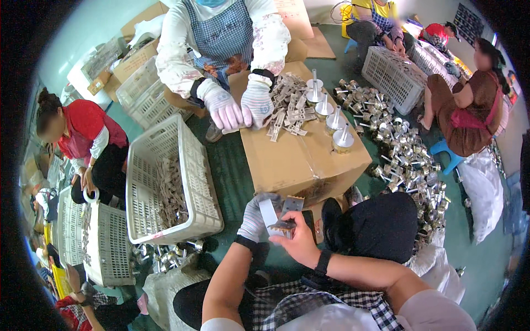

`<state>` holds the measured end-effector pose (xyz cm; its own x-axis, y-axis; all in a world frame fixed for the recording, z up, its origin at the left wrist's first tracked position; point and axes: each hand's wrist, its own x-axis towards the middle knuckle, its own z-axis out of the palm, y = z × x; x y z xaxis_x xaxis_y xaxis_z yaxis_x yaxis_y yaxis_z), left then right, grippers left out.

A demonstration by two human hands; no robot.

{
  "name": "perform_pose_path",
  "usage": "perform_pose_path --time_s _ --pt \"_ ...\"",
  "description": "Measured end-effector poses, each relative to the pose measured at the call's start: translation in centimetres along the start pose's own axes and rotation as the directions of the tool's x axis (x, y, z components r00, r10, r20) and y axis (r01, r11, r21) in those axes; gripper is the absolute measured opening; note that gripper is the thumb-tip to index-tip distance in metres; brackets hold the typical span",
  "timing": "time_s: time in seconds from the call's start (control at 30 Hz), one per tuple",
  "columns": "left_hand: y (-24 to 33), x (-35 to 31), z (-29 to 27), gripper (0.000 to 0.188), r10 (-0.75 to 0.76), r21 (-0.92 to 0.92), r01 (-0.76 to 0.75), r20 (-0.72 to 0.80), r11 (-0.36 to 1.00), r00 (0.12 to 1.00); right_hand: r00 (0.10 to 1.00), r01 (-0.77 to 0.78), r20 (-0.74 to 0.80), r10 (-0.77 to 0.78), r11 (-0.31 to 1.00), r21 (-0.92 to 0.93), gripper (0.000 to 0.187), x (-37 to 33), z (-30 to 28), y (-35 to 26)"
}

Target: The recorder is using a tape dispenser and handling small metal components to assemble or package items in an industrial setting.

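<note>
My left hand (257, 218), in a striped work glove, is closed around a flat white rectangular piece (269, 214), just in front of the cardboard box. My bare right hand (302, 243) pinches a small dark grey flat piece (284, 225) against the white piece's lower end. Beside them is a grey plate with a toothed edge (292, 204); which hand supports it, I cannot tell. On the cardboard box (276, 165) lies a heap of flat greyish metal clips (290, 105). Several round metal cups with upright stems (343, 140) stand along the box's right side.
Across the box, a co-worker's gloved hands (234, 110) hold a small piece. A white plastic crate (185, 182) with clips stands to the left. Loose stemmed cups (403, 160) cover the floor at right, by a white sack (480, 190). Other people sit around several crates.
</note>
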<state>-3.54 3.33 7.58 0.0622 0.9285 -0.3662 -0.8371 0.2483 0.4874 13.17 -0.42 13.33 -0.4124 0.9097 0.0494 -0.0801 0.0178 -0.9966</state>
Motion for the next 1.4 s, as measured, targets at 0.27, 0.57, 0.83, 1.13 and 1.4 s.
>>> perform_pose_path --time_s 0.27,0.57,0.83,1.13,1.4 --pt "-0.1 -0.1 1.6 0.018 -0.029 -0.054 0.029 -0.008 0.998 1.000 1.000 0.018 0.004 -0.018 0.998 -0.062 0.054 -0.3 -0.6 0.4" --pt "-0.5 0.0 0.1 0.017 -0.025 -0.084 0.023 -0.015 0.996 1.000 0.998 -0.059 0.015 0.058 0.998 0.034 0.054 -0.7 0.0 -1.1" --pt "1.2 -1.8 3.9 0.019 0.032 -0.048 -0.031 0.032 0.998 0.999 0.999 -0.011 0.052 0.017 0.992 -0.126 0.053 -1.5 -0.8 -2.4" --pt "-1.2 -0.9 1.5 0.022 0.146 0.222 -0.142 -0.001 0.965 0.989 0.998 0.038 0.058 -0.029 0.986 -0.163 0.050 -2.8 -1.9 -2.1" --pt "-1.7 -3.2 2.5 0.016 0.032 0.022 -0.031 -0.044 0.999 0.999 0.982 0.078 0.189 -0.025 0.959 -0.274 0.046 -3.8 -2.7 -2.0"
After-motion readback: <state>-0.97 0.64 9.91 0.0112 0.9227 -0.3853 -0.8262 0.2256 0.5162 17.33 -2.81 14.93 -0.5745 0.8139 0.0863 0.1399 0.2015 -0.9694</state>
